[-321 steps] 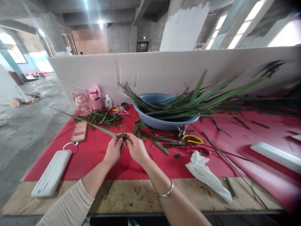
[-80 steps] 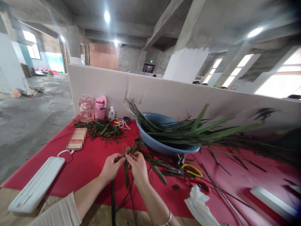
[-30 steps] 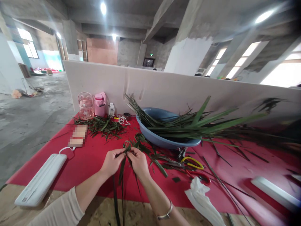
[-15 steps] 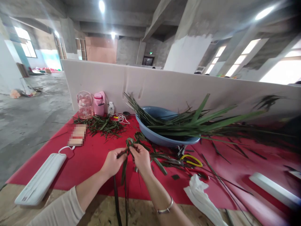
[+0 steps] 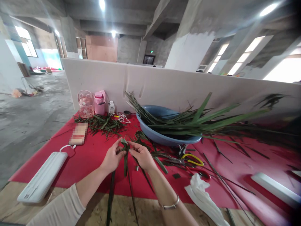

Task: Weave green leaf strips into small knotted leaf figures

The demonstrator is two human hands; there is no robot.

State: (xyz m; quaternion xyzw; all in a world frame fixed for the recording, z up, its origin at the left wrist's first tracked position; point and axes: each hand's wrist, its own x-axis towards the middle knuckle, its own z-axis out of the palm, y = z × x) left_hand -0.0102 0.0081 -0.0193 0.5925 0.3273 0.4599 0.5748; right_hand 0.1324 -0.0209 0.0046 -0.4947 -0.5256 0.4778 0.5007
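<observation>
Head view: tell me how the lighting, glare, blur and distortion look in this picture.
Head view: ceiling lights flare with streaks at the top and the windows on the right blow out; wide-angle bending curves the white partition; the right edge and corners go dark and soft; the left hand, right hand and leaf strips are evenly lit and fairly sharp.

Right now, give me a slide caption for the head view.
Both hands, left and right, pinch a folded leaf strip over the red mat.
</observation>
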